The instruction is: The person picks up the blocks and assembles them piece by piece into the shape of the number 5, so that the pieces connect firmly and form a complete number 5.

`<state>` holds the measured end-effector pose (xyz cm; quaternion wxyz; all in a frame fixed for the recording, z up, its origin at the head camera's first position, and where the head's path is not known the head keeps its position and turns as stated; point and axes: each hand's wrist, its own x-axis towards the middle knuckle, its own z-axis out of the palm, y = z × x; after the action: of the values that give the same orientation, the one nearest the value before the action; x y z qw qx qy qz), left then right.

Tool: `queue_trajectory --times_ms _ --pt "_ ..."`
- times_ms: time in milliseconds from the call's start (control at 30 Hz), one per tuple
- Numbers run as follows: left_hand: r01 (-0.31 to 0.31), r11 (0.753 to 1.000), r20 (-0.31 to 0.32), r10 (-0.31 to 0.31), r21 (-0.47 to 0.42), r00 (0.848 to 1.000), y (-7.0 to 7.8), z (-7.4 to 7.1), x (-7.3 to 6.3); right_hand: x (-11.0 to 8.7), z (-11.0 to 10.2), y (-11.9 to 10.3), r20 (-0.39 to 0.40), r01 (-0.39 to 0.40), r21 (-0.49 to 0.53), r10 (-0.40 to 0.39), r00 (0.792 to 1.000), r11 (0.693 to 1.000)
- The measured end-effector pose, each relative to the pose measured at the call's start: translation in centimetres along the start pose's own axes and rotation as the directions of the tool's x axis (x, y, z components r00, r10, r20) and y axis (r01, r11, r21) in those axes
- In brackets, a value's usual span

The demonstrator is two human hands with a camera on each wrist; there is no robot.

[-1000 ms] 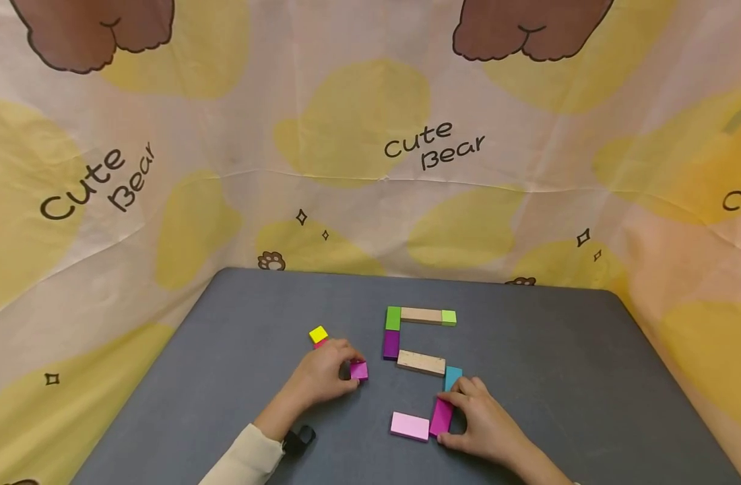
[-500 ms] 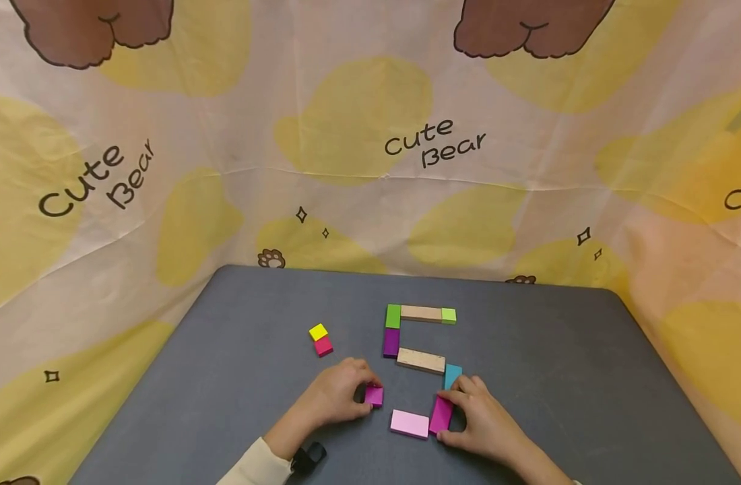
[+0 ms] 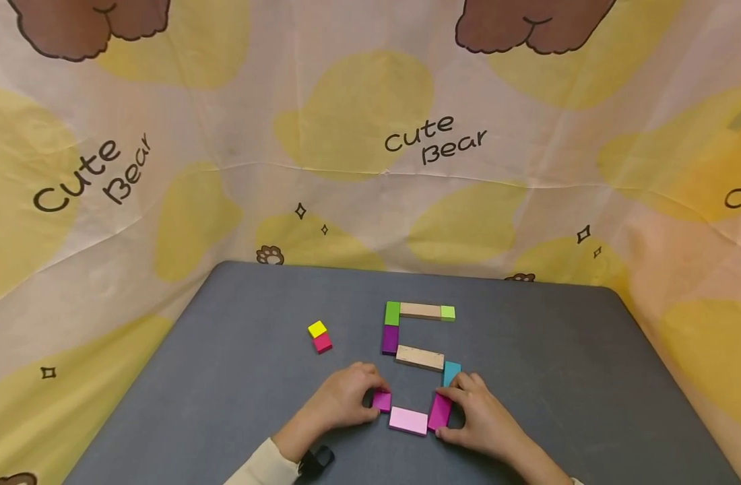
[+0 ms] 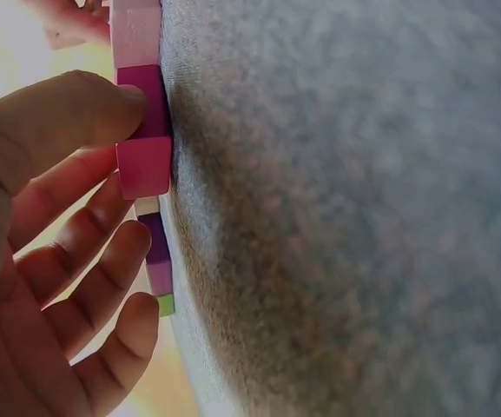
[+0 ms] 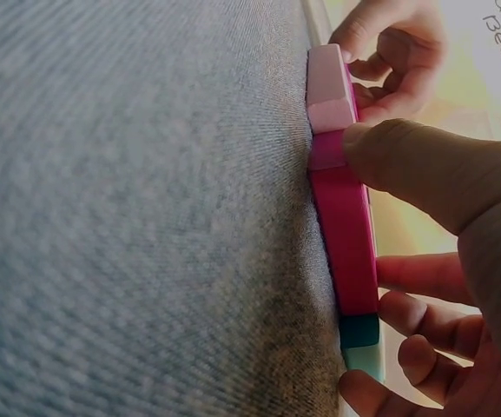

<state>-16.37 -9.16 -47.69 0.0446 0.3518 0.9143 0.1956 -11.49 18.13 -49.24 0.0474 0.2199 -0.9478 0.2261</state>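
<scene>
My left hand (image 3: 348, 396) pinches a small magenta cube (image 3: 381, 402) between thumb and fingers, at the left end of a light pink block (image 3: 408, 421). In the left wrist view the magenta cube (image 4: 143, 165) lines up with the pink block (image 4: 136, 35). My right hand (image 3: 481, 414) holds a longer magenta block (image 3: 440, 411) by its two ends, thumb at the near end and fingertips at the far one. That block meets the pink block's right end; a blue block (image 3: 452, 373) adjoins its far end, partly behind my fingers.
Farther back, a wooden block (image 3: 420, 358), a purple block (image 3: 391, 340), a green block (image 3: 392, 313), another wooden block (image 3: 420, 310) and a lime cube (image 3: 447, 313) continue the line on the grey table (image 3: 237, 350). A yellow cube (image 3: 317, 329) and a red cube (image 3: 323, 343) lie at left.
My left hand has brought the magenta cube rightward and nearer, from beside the red and yellow cubes to the pink block's left end. My right hand stays on the longer magenta block.
</scene>
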Motion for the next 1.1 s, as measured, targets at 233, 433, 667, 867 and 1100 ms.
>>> queue_trajectory --times_ms 233,433,667,867,1100 --pt "0.013 1.0 0.032 -0.013 -0.003 0.999 0.3 0.0 0.1 0.1 0.0 -0.1 0.007 -0.009 0.0 0.009 1.0 1.0" --pt "0.019 1.0 0.036 -0.019 0.002 0.999 0.3 -0.1 0.2 0.2 -0.2 -0.2 0.031 -0.019 0.001 0.019 0.999 1.0" --pt "0.018 1.0 0.037 -0.018 0.003 0.999 0.2 -0.1 0.3 0.2 -0.2 -0.2 0.026 -0.021 0.002 0.021 0.999 1.0" --pt "0.034 0.999 -0.056 -0.034 0.005 0.998 -0.4 -0.5 0.2 0.2 -0.2 -0.2 0.028 -0.026 -0.002 0.026 0.999 1.0" --pt "0.107 0.994 -0.208 -0.101 0.014 0.973 -1.6 -1.9 0.1 0.1 -0.2 -0.1 0.042 -0.042 0.006 0.042 0.998 0.999"
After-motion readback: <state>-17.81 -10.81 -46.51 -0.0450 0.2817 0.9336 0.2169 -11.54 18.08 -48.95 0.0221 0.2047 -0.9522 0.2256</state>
